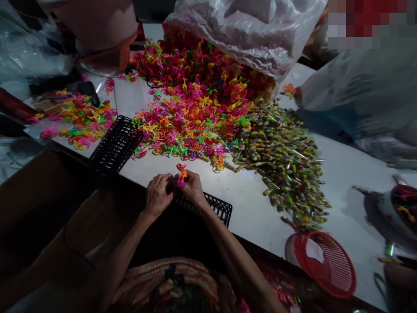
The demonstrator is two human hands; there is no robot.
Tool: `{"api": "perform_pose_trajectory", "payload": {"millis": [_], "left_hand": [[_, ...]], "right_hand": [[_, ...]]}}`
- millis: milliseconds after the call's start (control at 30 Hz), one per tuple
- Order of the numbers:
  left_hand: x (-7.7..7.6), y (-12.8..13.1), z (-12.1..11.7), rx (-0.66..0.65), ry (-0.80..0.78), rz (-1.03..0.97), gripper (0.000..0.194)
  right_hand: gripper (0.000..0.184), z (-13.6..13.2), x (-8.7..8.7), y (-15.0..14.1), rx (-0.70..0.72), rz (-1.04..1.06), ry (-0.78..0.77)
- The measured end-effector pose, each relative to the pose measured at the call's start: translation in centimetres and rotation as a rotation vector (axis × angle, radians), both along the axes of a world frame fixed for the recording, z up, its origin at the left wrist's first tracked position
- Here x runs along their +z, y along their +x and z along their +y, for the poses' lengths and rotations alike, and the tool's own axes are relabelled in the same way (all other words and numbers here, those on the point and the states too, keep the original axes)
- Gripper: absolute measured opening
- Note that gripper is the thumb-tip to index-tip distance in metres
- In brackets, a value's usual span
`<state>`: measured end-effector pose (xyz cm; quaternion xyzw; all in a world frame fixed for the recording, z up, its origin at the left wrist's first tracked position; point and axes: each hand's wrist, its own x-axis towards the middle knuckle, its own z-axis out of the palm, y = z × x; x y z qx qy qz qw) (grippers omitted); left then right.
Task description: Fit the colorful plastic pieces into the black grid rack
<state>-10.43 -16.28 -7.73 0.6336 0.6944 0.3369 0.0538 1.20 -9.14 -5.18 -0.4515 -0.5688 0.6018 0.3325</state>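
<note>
Close together over the near edge of the white table point(254, 204) are both of my hands. My right hand point(194, 190) is closed on a few small plastic toys point(181, 175) in red, orange and pink, which stick up between its fingers. My left hand point(158, 193) has its fingers curled right beside them; whatever they hold is hidden. A black lattice tray point(221, 208) lies under and beside my right hand. Just beyond my hands spreads a large heap of bright plastic toys point(195, 113). To its right is a pile of thin wrapped sticks point(286, 152).
A second black lattice tray point(114, 145) lies left, near a smaller toy pile point(86, 117) and a dark phone point(87, 93). A clear plastic bag point(260, 39) covers the heap's back. A red basket point(339, 265) lies at the right edge; a white bucket point(391, 206) stands farther right.
</note>
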Motion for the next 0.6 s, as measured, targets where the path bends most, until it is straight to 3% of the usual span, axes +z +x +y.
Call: {"api": "perform_pose_trajectory", "payload": {"millis": [300, 467, 600], "left_hand": [[0.4, -0.1, 0.0, -0.040, -0.055, 0.032, 0.031], [0.8, -0.5, 0.0, -0.073, -0.158, 0.034, 0.022], [0.9, -1.1, 1.0, -0.167, -0.125, -0.057, 0.028]], "right_hand": [[0.013, -0.7, -0.6, 0.6, 0.015, -0.198, 0.131], [0.004, -1.1, -0.5, -0.2, 0.113, -0.445, 0.368], [0.010, -0.9, 0.6, 0.5, 0.207, -0.501, 0.370]]}}
